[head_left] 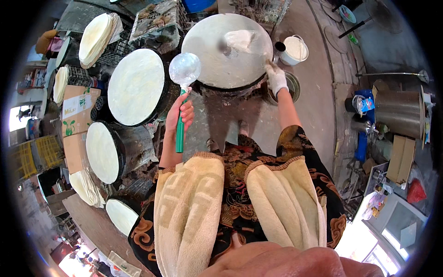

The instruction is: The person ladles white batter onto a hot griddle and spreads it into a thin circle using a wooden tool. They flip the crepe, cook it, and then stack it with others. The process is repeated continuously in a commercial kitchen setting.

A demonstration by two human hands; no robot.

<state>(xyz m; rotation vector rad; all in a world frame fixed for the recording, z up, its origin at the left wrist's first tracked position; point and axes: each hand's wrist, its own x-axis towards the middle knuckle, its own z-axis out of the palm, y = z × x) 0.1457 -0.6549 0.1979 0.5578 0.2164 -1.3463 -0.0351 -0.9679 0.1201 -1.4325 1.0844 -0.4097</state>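
My left hand (181,111) grips the green handle (179,141) of a tool with a round, flat metal head (184,68), held upright left of the big pale round griddle (203,57). My right hand (277,79), in a white glove, has its fingers bent at the griddle's right edge; what they hold, if anything, is unclear. A crumpled white piece of material (240,40) lies on the griddle beside a grey patch. A short dark metal cylinder (279,47) stands just beyond my right hand.
Round griddles bearing pale sheets (134,85) (101,152), stacked sheets (94,37) and cardboard boxes (76,113) line the left. A white bucket (294,49) and a metal basin (293,94) are by the right edge of the griddle. A large steel drum (397,113) stands at far right.
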